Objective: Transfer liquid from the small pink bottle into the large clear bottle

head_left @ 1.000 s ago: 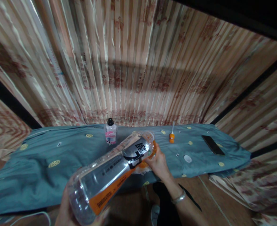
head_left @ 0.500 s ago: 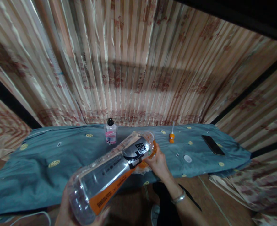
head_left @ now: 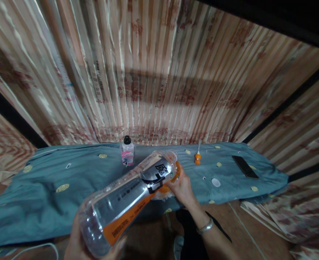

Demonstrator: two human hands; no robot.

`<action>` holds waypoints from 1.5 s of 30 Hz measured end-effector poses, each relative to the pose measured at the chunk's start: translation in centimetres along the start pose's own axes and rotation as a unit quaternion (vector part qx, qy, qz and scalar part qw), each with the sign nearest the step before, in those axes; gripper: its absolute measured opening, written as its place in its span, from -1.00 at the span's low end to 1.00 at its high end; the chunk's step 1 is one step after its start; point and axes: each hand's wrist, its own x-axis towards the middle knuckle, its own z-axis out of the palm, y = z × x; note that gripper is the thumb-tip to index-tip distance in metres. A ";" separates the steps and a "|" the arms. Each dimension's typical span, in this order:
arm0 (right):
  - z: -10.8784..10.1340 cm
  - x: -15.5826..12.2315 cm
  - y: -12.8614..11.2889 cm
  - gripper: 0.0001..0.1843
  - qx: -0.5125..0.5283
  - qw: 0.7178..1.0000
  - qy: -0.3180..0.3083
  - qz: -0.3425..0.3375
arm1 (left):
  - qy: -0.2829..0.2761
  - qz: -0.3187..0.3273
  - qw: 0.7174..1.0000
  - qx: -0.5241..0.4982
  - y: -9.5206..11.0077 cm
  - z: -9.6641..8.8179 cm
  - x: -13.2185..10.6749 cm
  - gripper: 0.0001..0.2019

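Note:
A large clear plastic bottle (head_left: 129, 196) with a silver, black and orange label lies tilted across the middle, its neck end up to the right. My left hand (head_left: 76, 242) is closed around its base at the lower left. At the neck end, my right hand (head_left: 182, 186) is closed on an orange object (head_left: 178, 171), mostly hidden behind the bottle, so its full shape does not show. Something whitish and frayed (head_left: 163, 195) shows below the bottle beside the right hand. A small orange pump top (head_left: 198, 158) with a thin tube pointing up stands beyond my right hand.
A blue-green patterned sheet (head_left: 80, 177) covers the bed. On it are a clear bottle (head_left: 127, 151) with a pink label and black cap, a white round cap-like piece (head_left: 216, 182) and a dark phone (head_left: 245, 167). Striped curtains (head_left: 154, 72) hang behind.
Almost nothing differs. Both hands keep their hold; the large bottle has turned very slightly, so its label's black characters face me a little more.

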 end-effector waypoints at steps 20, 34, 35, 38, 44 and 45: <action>0.0 0.4 1.2 -0.25 -0.037 0.999 0.014 -0.014 | -0.126 -0.046 0.973 -0.186 -1.4 1.6 0.8 -0.21; 0.1 0.5 1.3 -0.26 -0.030 0.999 0.009 -0.012 | -0.145 -0.188 0.912 -0.334 -3.7 3.9 -0.3 0.21; 0.1 0.5 1.3 -0.26 -0.030 0.999 0.009 -0.009 | -0.148 -0.199 0.906 -0.342 -3.5 3.9 -0.3 0.18; 0.2 0.6 1.3 -0.25 -0.032 0.999 0.012 -0.012 | -0.161 -0.233 0.886 -0.368 -2.8 4.0 -0.5 0.06; 0.1 0.7 1.2 -0.32 -0.022 0.999 0.012 -0.021 | -0.193 -0.275 0.853 -0.399 -2.7 4.7 -0.7 -0.09; 0.0 0.7 1.2 -0.32 -0.022 0.999 0.012 -0.020 | -0.198 -0.278 0.852 -0.397 -2.8 4.8 -0.8 -0.09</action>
